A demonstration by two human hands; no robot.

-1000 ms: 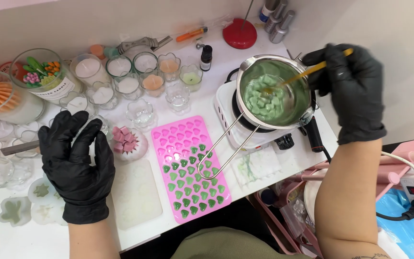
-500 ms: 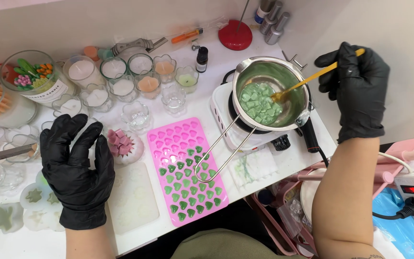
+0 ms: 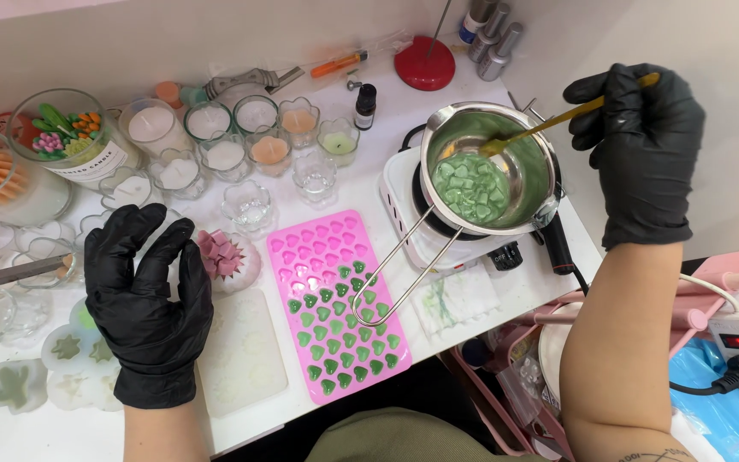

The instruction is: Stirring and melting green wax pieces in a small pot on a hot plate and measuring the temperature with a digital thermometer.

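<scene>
Left edge: clear glass candle jars [image 3: 224,154] crowd the white counter [image 3: 404,103], some cut off by the frame. Left hand [image 3: 147,299] in a black glove hovers above the counter, grip apart, holding nothing. Pink silicone heart mould tray [image 3: 335,304]: lower cavities filled green, upper ones bare, so roughly half done. Steel melting pot [image 3: 489,167] sits on the white hotplate [image 3: 438,239], green wax hearts [image 3: 472,188] inside not yet melted. Right hand [image 3: 643,145], grip clamped on a yellow stirring stick [image 3: 549,124] with its tip in the pot. Clutter at the lower right is hard to make out.
</scene>
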